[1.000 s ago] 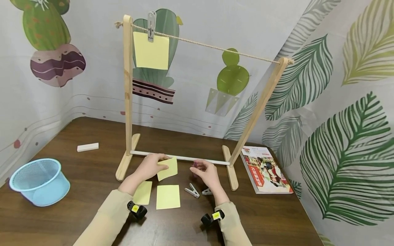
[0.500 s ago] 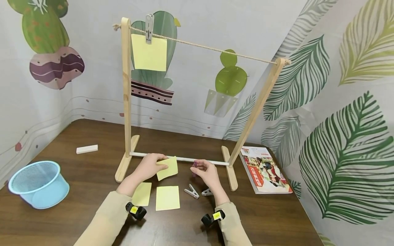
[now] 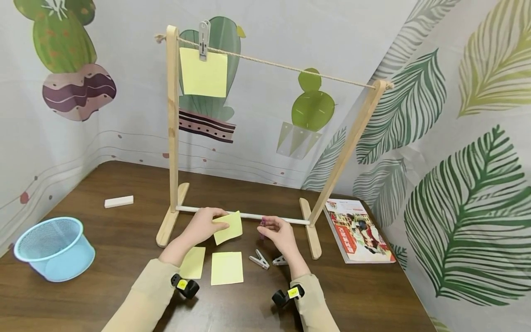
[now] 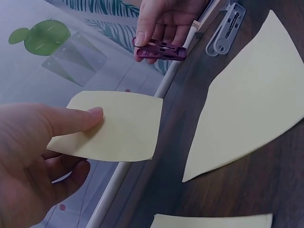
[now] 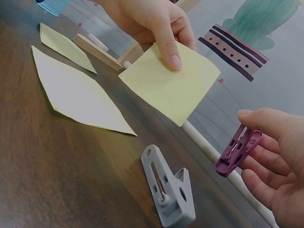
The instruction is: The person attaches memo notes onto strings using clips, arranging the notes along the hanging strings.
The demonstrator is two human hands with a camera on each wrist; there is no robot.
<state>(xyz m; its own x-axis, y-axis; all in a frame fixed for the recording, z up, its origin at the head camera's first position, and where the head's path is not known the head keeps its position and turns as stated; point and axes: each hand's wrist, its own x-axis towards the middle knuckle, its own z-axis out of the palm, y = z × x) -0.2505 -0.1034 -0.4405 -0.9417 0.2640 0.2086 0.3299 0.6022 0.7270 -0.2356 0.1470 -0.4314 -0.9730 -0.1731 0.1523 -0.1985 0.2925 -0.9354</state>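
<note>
Apparently set for pegging
Left hand (image 3: 204, 226) pinches yellow note (image 3: 232, 227), right hand (image 3: 280, 231) grips purple clip (image 4: 160, 51); next likely needs both at rope (image 3: 269, 62).

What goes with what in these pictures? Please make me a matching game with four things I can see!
Things:
1. the purple clip
2. the mesh basket
3. the book
4. the rope

Places and colours:
A. light blue
B. strung between the two wooden posts
C. held in the person's right hand
D. lying at the right end of the table, as the head view shows it

Right pairs: 1-C, 2-A, 3-D, 4-B
</note>
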